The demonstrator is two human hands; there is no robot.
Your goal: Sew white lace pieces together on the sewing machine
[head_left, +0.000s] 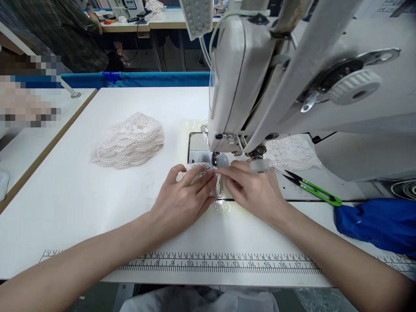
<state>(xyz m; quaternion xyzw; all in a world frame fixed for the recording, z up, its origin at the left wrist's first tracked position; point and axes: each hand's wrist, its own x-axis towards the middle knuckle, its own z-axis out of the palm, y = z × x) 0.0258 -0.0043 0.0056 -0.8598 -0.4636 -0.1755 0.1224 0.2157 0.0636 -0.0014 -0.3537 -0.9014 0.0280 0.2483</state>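
Observation:
A small piece of white lace (218,185) lies at the presser foot (214,158) of a white sewing machine (238,82). My left hand (182,195) rests over the lace from the left, its fingers bent and pressed together on it, covering much of the piece. From the right, my right hand (256,190) pinches the lace edge just in front of the foot, index finger stretched towards the left fingertips. The two hands nearly touch there. Behind my right hand, more white lace (292,152) lies under the machine arm.
A stack of scalloped lace pieces (130,141) sits on the left of the white table (97,208). Green thread snips (316,190) and blue cloth (377,223) lie at right. A printed ruler (221,262) runs along the front edge. Another person's sleeve (61,26) shows behind.

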